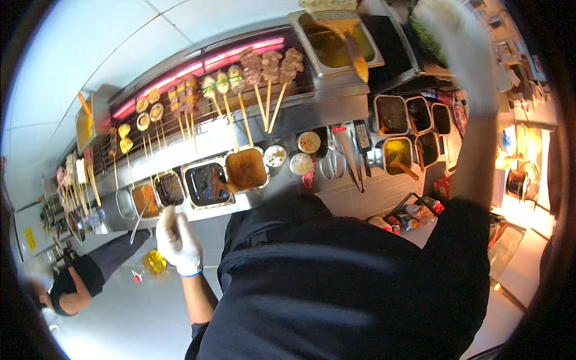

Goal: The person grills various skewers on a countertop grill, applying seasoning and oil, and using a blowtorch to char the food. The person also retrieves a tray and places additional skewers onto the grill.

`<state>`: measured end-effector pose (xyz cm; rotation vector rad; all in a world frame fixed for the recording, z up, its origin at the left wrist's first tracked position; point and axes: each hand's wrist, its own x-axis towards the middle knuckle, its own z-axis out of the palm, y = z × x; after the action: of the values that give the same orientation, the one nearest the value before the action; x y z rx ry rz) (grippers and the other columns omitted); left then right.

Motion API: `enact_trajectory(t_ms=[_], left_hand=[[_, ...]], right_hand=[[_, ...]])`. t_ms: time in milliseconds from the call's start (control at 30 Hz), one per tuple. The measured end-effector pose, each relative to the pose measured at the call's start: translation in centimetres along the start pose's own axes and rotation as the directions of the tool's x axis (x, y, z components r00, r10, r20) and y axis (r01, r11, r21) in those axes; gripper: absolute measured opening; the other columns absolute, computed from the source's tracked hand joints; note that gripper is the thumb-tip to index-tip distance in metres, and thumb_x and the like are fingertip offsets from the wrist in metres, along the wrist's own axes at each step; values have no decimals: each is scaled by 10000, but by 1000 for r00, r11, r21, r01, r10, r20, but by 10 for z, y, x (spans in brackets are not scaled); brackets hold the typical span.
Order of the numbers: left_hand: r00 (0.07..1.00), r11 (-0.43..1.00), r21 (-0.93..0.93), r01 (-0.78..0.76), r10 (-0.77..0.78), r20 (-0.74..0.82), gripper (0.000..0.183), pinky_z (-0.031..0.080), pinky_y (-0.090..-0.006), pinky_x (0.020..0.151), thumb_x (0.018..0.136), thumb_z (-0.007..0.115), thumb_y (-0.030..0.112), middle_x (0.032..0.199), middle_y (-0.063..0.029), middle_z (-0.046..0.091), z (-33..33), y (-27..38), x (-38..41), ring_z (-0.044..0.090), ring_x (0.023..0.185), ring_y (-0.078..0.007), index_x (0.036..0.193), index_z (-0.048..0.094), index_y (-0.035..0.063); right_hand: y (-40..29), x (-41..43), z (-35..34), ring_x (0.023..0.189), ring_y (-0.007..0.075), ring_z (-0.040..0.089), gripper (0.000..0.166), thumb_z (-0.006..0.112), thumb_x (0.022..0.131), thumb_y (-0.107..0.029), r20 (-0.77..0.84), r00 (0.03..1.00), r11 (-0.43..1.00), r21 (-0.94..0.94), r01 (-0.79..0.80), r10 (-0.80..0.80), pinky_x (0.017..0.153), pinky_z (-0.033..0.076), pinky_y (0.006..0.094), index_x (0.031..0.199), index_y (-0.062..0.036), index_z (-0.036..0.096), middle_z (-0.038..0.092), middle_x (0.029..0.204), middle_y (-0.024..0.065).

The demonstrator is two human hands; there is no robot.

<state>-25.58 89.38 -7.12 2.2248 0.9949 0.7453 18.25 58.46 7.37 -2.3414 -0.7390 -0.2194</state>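
My left hand (179,243), in a white knit glove with stained fingertips, hangs loosely bent in front of the counter edge, with nothing visible in it. Nearest to it are a pan of dark seasoning (169,188) and a pan of orange-red sauce (145,198) with a spoon handle (138,225) sticking out. My right hand (450,31), also gloved and blurred by motion, reaches far out at the upper right beside green leaves (425,38). Its fingers are too blurred to show a hold. Skewers of meat (271,67) and stuffed rolls (222,84) lie on the glowing grill (198,67).
A steel pan of yellowish liquid (321,49) holds a basting brush (357,60). Kitchen scissors (333,162), tongs (351,157) and several sauce containers (391,114) line the counter. A co-worker (76,283) stands at the left. An oil bottle (154,261) is on the floor.
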Motion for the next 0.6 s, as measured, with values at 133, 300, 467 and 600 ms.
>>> enact_trajectory(t_ms=[133,300,467,600], left_hand=[[983,994,-91,-56,71,172,266,534,-273,868,955,686,17,1099,-116,707,18,-2,2,661,940,-145,1209,651,-54],[983,995,-90,43,-26,184,235,531,-295,907,930,706,30,1092,-141,716,4,-12,15,668,964,-156,1147,677,-56],[978,989,-53,-135,141,155,244,551,-295,855,924,717,46,1065,-112,727,-37,-58,58,682,926,-144,1159,682,-11],[1000,1000,0,24,-24,19,280,551,-301,829,917,731,100,1041,-124,718,-63,-112,97,676,889,-162,1163,671,-19]], right_hand=[[-74,-133,117,993,328,696,535,769,857,-404,765,641,998,26,63,-60,842,559,426,1227,-44,630,678,1111,185],[-96,-199,262,1072,465,647,800,725,842,-480,656,656,926,-308,-220,374,901,547,502,1468,-104,398,567,1263,284],[-102,-195,307,1039,470,662,644,730,832,-406,622,620,866,-450,-217,479,878,543,543,1329,-65,503,624,1143,317],[-110,-186,310,948,426,685,502,723,810,-294,650,630,851,-525,-31,424,840,569,492,1232,-62,580,632,1125,275]])
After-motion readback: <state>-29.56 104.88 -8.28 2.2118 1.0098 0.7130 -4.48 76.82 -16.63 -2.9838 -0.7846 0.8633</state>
